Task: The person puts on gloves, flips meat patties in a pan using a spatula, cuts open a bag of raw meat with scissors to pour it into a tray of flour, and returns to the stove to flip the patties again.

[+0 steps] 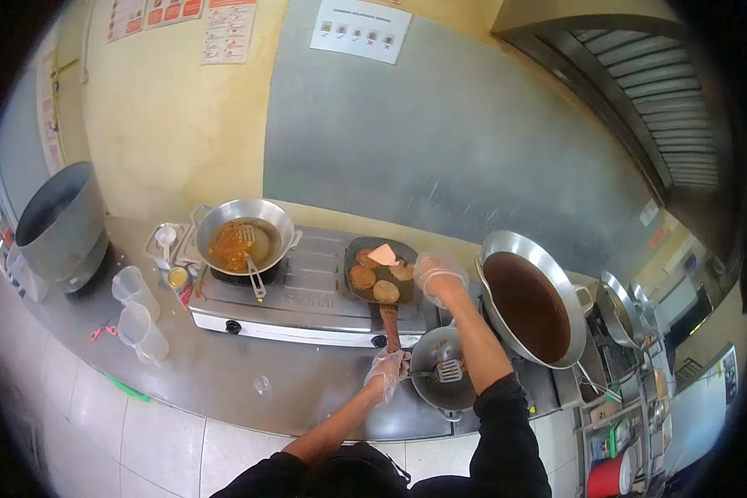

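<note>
My left hand point(388, 372), in a clear plastic glove, is closed around the brown handle point(391, 325) of a square frying pan point(358, 292) on the stove's right side. Several round patties lie in the pan; one patty point(361, 277) is browned, and another patty point(386, 291) looks paler. Over the pan's far right side, my gloved right hand point(438, 274) is closed on a spatula with a pale orange blade point(383, 254). Its handle is mostly hidden by the hand. The blade is above the patties; whether it touches one I cannot tell.
A wok point(278, 214) with orange food and a turner is on the left burner of the stove point(307, 309). Right of me stand a grey pan point(423, 353) holding a slotted turner point(449, 371) and a large wok point(506, 242) of brown liquid. Plastic jugs point(141, 332) and scissors point(104, 330) are left.
</note>
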A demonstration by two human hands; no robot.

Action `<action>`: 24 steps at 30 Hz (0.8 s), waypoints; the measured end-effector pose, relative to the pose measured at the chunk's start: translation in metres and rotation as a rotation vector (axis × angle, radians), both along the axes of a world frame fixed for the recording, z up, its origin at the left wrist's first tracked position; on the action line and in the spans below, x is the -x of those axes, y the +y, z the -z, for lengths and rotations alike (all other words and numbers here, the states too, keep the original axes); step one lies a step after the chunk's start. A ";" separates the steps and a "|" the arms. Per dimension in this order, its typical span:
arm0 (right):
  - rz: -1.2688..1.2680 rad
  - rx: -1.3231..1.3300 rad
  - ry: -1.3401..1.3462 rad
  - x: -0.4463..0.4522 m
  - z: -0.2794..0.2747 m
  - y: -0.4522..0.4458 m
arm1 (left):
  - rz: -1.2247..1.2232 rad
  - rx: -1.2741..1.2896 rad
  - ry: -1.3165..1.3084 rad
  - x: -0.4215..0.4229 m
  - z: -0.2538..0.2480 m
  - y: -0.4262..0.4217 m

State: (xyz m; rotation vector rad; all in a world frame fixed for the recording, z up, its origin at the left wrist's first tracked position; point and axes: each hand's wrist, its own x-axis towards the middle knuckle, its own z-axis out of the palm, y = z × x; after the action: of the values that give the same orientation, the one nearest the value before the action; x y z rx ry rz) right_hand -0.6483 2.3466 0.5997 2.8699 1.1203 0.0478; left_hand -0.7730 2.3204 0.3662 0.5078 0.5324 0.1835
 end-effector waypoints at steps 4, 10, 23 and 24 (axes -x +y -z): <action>0.014 0.010 -0.018 -0.011 -0.021 -0.030 | -0.007 -0.052 0.032 0.001 0.001 -0.002; -0.057 0.156 0.069 -0.021 -0.035 -0.050 | -0.042 0.066 -0.024 0.001 -0.001 -0.004; 0.061 0.016 0.079 -0.014 -0.010 -0.041 | -0.001 -0.077 0.081 0.026 -0.013 -0.002; 0.061 0.014 0.081 -0.009 -0.017 -0.040 | 0.030 -0.098 0.078 0.025 -0.010 0.000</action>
State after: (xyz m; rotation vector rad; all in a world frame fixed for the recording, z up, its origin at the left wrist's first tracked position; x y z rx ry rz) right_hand -0.6388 2.3070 0.6168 2.9152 1.0410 -0.0794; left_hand -0.7983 2.3202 0.3761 0.6200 0.5934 0.1621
